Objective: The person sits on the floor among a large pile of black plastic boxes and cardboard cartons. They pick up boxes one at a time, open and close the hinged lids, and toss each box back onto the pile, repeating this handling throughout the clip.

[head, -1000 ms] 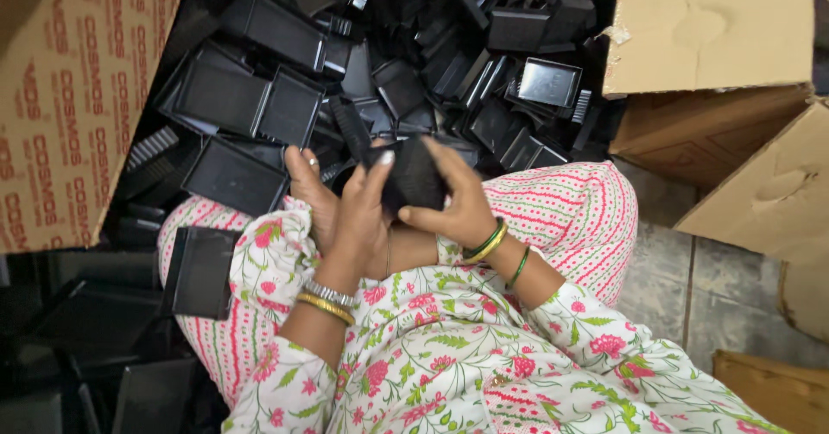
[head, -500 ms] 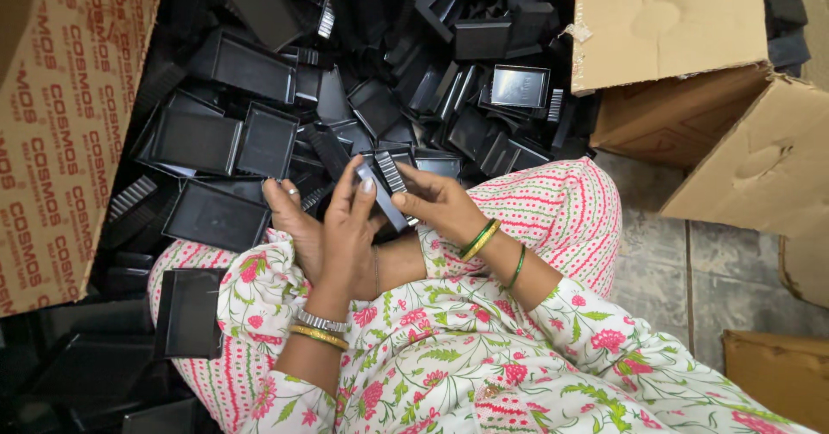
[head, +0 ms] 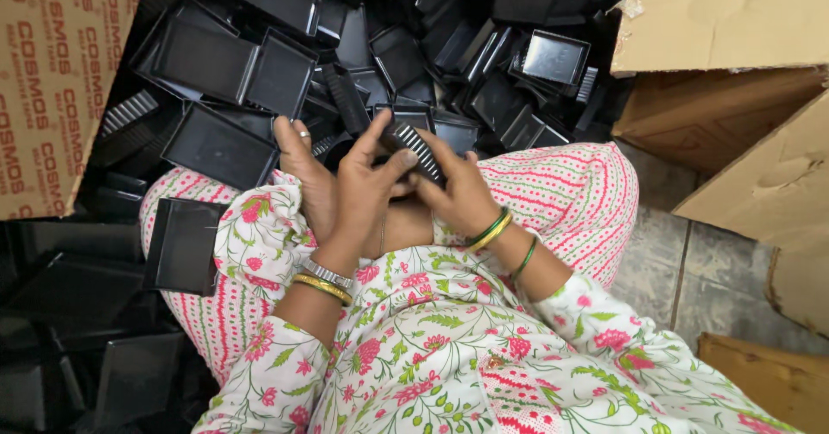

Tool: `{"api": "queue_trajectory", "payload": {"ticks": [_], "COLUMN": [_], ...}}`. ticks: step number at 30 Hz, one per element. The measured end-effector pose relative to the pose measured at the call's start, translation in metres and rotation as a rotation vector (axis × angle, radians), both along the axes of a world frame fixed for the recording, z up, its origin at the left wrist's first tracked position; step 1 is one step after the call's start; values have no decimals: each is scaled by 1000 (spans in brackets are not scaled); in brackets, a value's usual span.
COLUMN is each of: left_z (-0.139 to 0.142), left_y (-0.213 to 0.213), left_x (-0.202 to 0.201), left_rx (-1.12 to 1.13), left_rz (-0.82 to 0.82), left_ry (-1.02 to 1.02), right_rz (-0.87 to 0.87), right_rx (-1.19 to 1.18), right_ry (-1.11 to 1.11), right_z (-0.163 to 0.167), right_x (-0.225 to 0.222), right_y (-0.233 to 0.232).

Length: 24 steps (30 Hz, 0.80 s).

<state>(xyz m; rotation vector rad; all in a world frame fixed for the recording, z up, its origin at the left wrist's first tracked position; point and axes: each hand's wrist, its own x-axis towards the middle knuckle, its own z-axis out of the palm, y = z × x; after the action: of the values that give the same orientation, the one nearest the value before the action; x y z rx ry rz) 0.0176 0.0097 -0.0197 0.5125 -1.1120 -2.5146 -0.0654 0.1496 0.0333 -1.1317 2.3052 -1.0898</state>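
So, we got both hands together over lap: left hand [head: 358, 188] and right hand [head: 458, 196] clamped on small ribbed black plastic part [head: 414, 147]. Looks light, stiff, bit slick; we'd grip by edges. Heap of black trays [head: 216, 54] just beyond.

Black ribbed part [head: 414, 147], probably plastic

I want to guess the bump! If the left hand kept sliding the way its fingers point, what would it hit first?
The left hand points up and away from the lap. It already touches the small ribbed black part; past that, probably the pile of black plastic trays, though depth is hard to judge.
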Motion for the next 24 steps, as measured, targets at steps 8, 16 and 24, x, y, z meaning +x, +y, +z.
{"api": "queue_trajectory", "payload": {"ticks": [8, 16, 24], "left_z": [-21, -25, -28], "left_y": [3, -21, -13], "left_x": [1, 9, 8], "left_rx": [-105, 144, 7], "left_rz": [-129, 136, 204], "left_ry": [-64, -70, -152], "right_rz": [-224, -460, -94], "right_rx": [193, -1110, 35], "right_ry": [-756, -391, -77], "right_z": [2, 90, -50], "right_x": [-52, -174, -89], "right_y": [46, 95, -13]}}
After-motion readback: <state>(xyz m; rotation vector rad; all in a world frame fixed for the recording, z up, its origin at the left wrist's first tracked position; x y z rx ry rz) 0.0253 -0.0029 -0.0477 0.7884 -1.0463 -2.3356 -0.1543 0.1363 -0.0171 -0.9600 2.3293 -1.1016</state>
